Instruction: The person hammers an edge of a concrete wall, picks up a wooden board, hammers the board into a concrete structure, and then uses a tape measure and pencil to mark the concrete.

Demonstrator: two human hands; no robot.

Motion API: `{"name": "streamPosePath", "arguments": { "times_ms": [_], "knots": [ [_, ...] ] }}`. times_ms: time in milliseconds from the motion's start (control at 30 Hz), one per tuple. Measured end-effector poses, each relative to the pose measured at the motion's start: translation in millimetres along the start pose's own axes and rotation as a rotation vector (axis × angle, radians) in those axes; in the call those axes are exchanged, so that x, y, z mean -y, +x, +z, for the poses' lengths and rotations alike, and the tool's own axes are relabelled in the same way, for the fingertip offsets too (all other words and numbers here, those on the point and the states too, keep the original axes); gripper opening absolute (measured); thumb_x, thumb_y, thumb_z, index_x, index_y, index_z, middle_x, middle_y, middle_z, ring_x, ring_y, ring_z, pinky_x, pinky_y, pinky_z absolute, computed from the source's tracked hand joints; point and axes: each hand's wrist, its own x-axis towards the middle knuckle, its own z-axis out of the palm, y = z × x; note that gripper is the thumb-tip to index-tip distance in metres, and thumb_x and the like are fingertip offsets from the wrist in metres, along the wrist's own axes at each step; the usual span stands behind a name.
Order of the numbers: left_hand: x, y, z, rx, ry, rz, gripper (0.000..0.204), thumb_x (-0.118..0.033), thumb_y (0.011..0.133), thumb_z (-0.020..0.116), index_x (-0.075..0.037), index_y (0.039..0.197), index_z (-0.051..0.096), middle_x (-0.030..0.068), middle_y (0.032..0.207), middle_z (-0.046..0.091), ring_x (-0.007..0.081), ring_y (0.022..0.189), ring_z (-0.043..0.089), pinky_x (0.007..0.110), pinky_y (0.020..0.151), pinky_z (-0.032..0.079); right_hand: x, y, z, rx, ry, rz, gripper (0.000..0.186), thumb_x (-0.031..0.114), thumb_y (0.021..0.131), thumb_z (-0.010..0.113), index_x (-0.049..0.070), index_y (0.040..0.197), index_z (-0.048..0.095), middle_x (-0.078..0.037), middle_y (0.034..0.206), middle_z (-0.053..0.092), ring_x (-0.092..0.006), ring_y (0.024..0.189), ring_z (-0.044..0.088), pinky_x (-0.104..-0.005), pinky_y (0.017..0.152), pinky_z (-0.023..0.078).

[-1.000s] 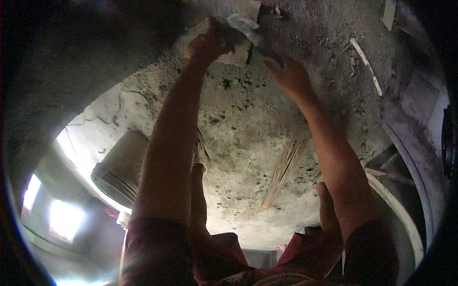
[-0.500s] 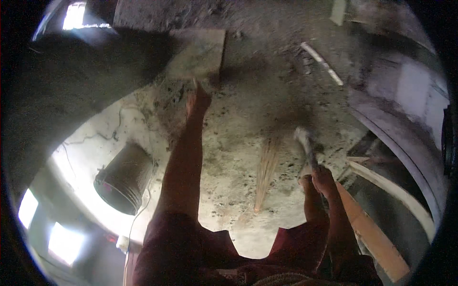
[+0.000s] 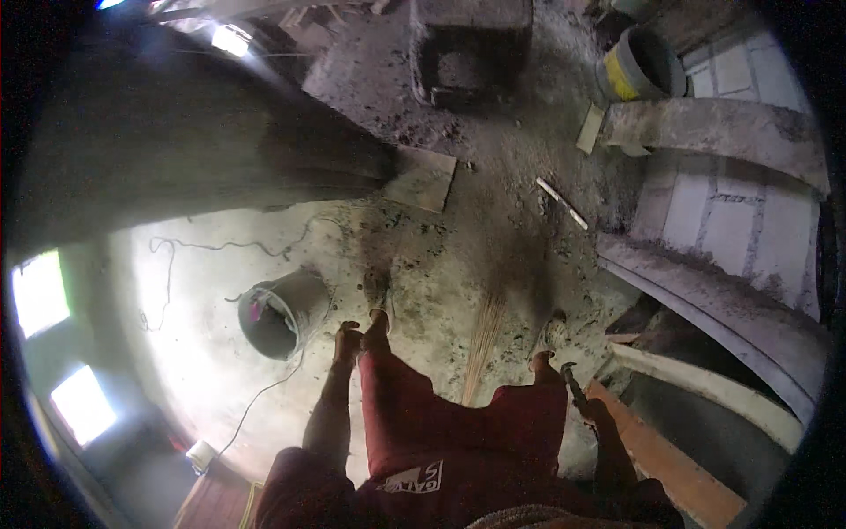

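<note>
My right hand (image 3: 599, 414) is closed around the handle of a hammer (image 3: 573, 383), held beside my right leg with its head pointing away from me. Beside my left knee, my left hand (image 3: 347, 342) hangs with its fingers loosely bent and apart; nothing shows in it. On the dirty floor between my legs lies a bundle of thin sticks like a stick broom (image 3: 486, 339), its far end lost in dark dust. Farther off, a flat square board (image 3: 425, 179) lies on the floor at the foot of a curved grey wall.
A dark bucket (image 3: 308, 304) lies tipped at left, a cable (image 3: 256, 406) running past it. Ahead are a dark tub (image 3: 471, 53), a grey-yellow bucket (image 3: 620, 75) and a pale stick (image 3: 562, 204). Curved concrete slabs (image 3: 723, 304) and an orange-brown plank (image 3: 665, 458) stand at right.
My left hand has drawn back from near the square board to beside my knee. My right hand has come back toward me with the hammer. The view has tilted up, showing more room ahead.
</note>
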Motion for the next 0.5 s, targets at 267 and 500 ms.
{"name": "streamPosePath", "arguments": {
  "times_ms": [267,500],
  "knots": [
    [-63,-120,16,-0.097,0.103,-0.003,0.032,-0.021,0.095,0.052,-0.002,0.119,0.057,0.0094,0.089,0.066,0.0193,0.062,0.06,0.033,0.054,0.047,127,-75,-114,-0.295,0.124,0.102,0.046,0.042,0.095,0.056,0.005,0.069,0.062,-0.009,0.06,0.054,-0.0226,0.053,0.052,-0.0412,0.054,0.043],
    [-100,-215,54,-0.158,0.178,0.257,0.032,-0.023,0.096,0.051,-0.003,0.119,0.059,0.0099,0.097,0.065,0.0228,0.073,0.06,0.036,0.065,0.047,219,-67,-206,-0.423,0.144,-0.185,0.037,0.04,0.094,0.056,0.006,0.081,0.061,-0.009,0.073,0.056,-0.0236,0.063,0.054,-0.042,0.06,0.044]
  ]
}}
